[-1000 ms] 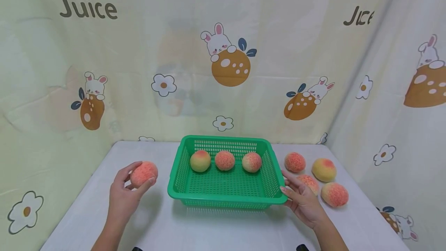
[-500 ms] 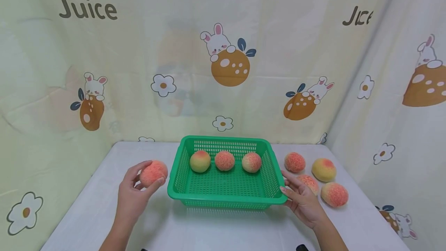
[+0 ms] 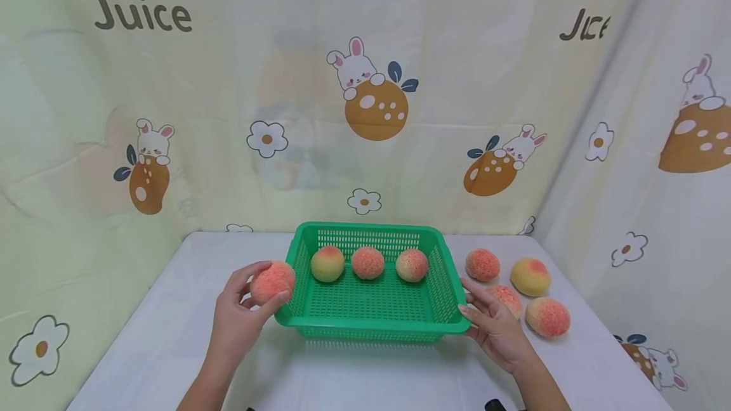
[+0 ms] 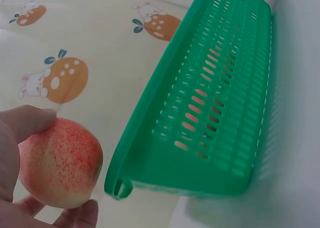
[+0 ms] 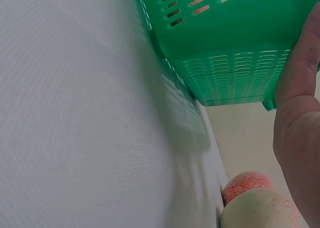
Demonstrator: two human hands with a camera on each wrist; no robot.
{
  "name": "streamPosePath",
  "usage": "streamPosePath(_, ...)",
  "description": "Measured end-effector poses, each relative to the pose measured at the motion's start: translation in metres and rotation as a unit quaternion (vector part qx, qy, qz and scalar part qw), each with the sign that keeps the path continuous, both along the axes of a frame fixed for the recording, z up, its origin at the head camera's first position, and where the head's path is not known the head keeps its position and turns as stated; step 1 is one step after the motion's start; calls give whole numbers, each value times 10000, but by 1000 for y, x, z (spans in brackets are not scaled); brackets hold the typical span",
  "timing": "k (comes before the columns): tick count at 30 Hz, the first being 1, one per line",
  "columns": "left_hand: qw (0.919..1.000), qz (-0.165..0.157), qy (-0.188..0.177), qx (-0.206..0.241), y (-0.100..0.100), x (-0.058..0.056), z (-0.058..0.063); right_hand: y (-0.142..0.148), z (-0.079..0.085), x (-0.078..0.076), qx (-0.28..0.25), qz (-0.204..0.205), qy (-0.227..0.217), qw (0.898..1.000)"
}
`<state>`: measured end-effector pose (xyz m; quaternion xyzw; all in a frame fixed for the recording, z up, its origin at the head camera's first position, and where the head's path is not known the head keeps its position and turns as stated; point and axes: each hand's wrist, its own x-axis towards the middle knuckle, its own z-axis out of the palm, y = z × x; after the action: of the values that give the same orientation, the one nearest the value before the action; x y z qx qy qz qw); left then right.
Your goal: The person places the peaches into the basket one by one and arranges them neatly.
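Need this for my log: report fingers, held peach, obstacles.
Left fingers gripping peach, beside green basket. Right fingers holding basket's right rim. Possible obstacle: basket's left wall.

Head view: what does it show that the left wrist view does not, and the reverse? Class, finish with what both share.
Only the head view: four loose peaches on the table right of the green basket, and the basket's inner floor, with three peaches lined up along its far side.

Only the left wrist view: a pale yellowish area on the held peach, and a small loop at a corner of the basket.

Both: the left hand gripping that peach near the basket, and the printed curtain.
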<state>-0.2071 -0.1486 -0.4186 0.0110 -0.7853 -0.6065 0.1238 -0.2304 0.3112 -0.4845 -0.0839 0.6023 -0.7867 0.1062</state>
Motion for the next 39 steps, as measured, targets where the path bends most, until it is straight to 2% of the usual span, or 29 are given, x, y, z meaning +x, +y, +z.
streamPosePath(9, 9989, -384, 255, 129, 16, -7, 2, 1, 1, 0, 0, 42, 84, 10000)
streamPosePath(14, 9981, -513, 319, 131, 24, -11, 5, 1, 1, -1, 13, 60, 106, 9999)
streamPosePath(22, 9961, -737, 399, 266, 41, -15, 4, 1, 1, -1, 53, 55, 59, 10000)
streamPosePath(33, 9941, -926, 355, 438, 63, -18, 10, 0, 3, 1, 18, 43, 51, 10000)
streamPosePath(39, 9924, -1031, 340, 583, 76, -23, 10, 0, 2, 0, -19, 52, -15, 10000)
